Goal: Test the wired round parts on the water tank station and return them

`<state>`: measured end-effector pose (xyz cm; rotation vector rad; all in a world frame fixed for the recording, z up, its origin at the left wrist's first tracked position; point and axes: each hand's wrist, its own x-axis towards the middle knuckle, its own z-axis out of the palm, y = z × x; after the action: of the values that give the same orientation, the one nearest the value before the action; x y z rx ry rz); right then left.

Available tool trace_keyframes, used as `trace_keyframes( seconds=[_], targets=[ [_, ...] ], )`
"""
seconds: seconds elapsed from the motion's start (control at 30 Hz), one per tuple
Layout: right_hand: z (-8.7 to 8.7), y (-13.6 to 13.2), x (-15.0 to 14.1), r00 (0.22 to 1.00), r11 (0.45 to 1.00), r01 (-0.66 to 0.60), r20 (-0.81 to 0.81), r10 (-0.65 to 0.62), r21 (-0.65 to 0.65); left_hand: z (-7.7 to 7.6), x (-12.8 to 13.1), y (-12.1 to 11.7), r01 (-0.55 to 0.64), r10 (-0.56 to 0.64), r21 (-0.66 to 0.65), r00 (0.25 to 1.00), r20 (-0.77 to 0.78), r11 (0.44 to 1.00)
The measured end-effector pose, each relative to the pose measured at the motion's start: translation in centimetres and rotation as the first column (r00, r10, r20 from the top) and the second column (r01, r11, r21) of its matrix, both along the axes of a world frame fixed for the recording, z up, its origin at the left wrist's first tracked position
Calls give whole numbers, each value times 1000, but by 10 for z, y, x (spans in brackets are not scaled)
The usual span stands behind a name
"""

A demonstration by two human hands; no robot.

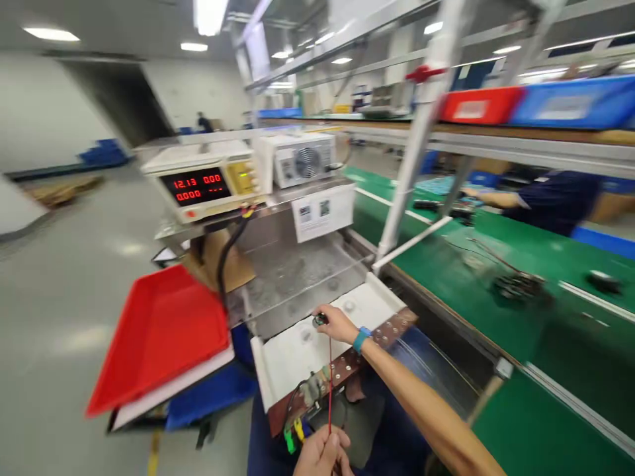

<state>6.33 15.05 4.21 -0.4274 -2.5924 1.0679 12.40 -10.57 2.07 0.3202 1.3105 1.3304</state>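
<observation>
My right hand [338, 325], with a teal band on its wrist, is closed on a small dark round part [320, 320] above a white tray [285, 363]. A thin red wire [330, 383] runs from near that part down to my left hand [325, 453], whose fingers pinch it. The wire looks taut. A brown strip [342, 367] with several metal studs edges the tray's near side. Left of the wire, green [290, 440] and yellow [298, 430] clips hang beside the strip. The part's exact kind is too small to tell.
A power meter [196, 187] with red digits and a white fan unit [305, 162] stand behind the tray. Left is a red bin [163, 330]; right, a green conveyor [446, 264] with a wire bundle [518, 285] and a white post [411, 158]. A co-worker's arm [496, 198] reaches in beyond.
</observation>
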Motion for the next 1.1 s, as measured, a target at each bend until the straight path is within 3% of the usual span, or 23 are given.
trace_keyframes(
  seconds=[0.07, 0.17, 0.3, 0.47, 0.6, 0.73, 0.83, 0.93, 1.1],
  targets=[
    [-22, -11, -19, 994, 994, -111, -16, 111, -21, -5, -3, -16, -13, 12, -53, 1000, -20, 999],
    [-41, -27, -37, 972, 972, -234, 14, 233, 38, -13, 1, -27, -8, 5, -99, 1000, -28, 995],
    [-52, -31, -50, 946, 935, -312, 141, 290, 167, -17, 5, -21, -2, -3, -121, 999, -43, 993],
    [-66, -26, -56, 887, 870, -449, 224, 405, 203, -13, 0, -8, 35, -40, -112, 998, -45, 993],
    [-81, -24, -54, 887, 880, -454, 162, 433, 136, 10, -9, -2, 25, -26, -17, 998, -49, 1000],
    [-90, -15, -50, 981, 981, -191, 4, 192, -40, 51, -31, 4, -98, 95, 96, 995, 38, 991],
    [-91, -9, -45, 991, 993, -109, 71, 112, -47, 73, -52, 16, -218, 206, 154, 974, 89, 964],
    [-89, -10, -42, 970, 981, -188, 164, 178, 44, 80, -68, 29, -269, 254, 175, 962, 105, 947],
    [-79, -18, -42, 952, 960, -241, 227, 205, 141, 73, -75, 43, -264, 253, 138, 963, 92, 955]
  ],
)
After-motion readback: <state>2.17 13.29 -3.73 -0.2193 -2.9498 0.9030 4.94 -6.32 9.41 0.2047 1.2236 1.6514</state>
